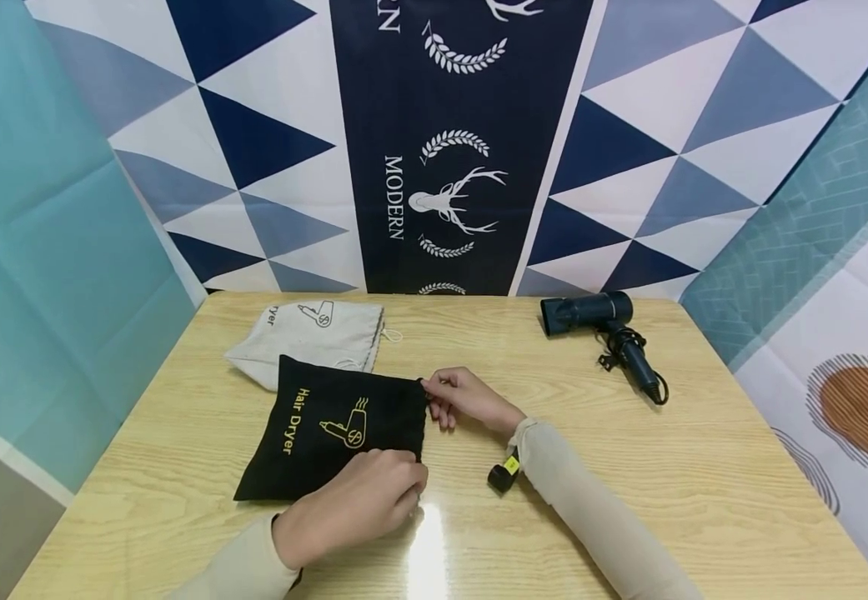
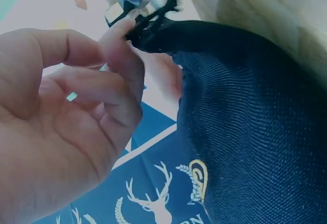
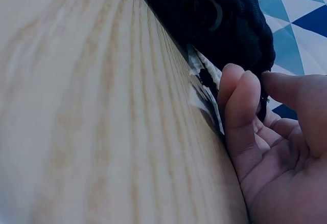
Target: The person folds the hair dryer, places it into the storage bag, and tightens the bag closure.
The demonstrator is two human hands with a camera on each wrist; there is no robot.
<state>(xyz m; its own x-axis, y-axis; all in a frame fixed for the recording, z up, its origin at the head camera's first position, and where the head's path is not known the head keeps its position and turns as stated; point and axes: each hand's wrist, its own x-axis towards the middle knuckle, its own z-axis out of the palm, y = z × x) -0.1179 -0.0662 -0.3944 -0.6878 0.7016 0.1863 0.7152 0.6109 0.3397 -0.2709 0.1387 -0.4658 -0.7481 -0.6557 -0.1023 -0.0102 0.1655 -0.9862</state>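
A black drawstring bag [image 1: 306, 450] with yellow "Hair Dryer" lettering and a dryer drawing lies on the table, its mouth toward the right. My left hand [image 1: 362, 500] pinches the near corner of that mouth, where a black cord [image 2: 164, 10] sticks out in the left wrist view. At the far corner, my right hand [image 1: 467, 398] holds the edge between thumb and fingers, as the right wrist view also shows. Behind the black bag lies a pale cloth bag [image 1: 291, 333] with a similar print, its front partly covered.
A black hair dryer [image 1: 587, 312] with its cable bundled round the handle lies at the back right of the wooden table [image 1: 704, 483]. Patterned cloth [image 1: 449, 100] hangs behind the table's far edge. A small black camera [image 1: 504, 477] sits at the right wrist.
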